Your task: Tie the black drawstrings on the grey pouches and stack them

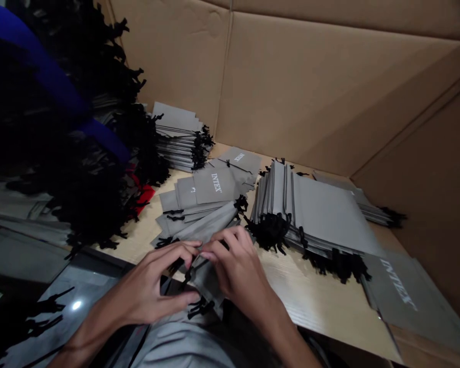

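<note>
Between my two hands, at the table's near edge, is a grey drawstring pouch (207,278) with black knotted cords. My left hand (153,286) has its fingertips bent over the pouch's upper edge, the thumb held apart below. Curled fingers of my right hand (235,260) pinch the same edge, close to the left fingertips. Just beyond them lies a loose spread of grey pouches (214,185), some printed INTEX in white. One folded pouch (210,220) slants right behind my fingers.
A neat pouch stack (329,209) stands to the right, another stack (178,138) at the back left. Piled pouches with black cords (95,189) and a blue strap (53,82) crowd the left. Cardboard walls (291,82) enclose the wooden table (306,296). More INTEX pouches (414,301) lie far right.
</note>
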`<state>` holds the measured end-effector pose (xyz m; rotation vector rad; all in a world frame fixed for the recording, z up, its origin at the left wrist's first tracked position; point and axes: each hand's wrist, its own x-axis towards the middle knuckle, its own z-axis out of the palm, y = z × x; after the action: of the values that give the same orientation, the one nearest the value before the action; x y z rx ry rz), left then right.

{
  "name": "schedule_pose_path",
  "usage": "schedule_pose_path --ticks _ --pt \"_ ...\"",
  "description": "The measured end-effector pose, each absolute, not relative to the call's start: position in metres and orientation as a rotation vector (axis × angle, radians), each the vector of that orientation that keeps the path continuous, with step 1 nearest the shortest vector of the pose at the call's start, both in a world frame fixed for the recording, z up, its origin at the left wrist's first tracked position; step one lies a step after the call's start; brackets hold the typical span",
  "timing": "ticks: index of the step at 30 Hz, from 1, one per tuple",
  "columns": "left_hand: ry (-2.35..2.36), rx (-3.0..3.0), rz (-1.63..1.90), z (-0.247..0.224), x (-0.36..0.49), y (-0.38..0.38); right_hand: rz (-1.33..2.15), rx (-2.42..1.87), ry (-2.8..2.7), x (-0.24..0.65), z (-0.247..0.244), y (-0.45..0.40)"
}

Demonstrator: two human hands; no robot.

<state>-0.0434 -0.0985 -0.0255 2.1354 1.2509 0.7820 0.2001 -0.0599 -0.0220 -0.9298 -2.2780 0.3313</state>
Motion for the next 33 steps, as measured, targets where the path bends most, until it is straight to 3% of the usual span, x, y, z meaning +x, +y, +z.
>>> schedule_pose_path --ticks 8,16,33 --pt "1.225 2.223 1.283 -0.068 -0.045 -0.093 0.458 -1.011 -2.076 0.193 -0.028 -0.063" --pt "1.054 2.205 1.537 -0.06 -0.034 -0.089 0.454 -0.876 -1.706 0.186 -0.033 -0.106" --pt "0.927 2.46 1.32 -0.057 -0.042 -0.092 0.284 -0.913 -1.786 0.173 -0.039 -0.109"
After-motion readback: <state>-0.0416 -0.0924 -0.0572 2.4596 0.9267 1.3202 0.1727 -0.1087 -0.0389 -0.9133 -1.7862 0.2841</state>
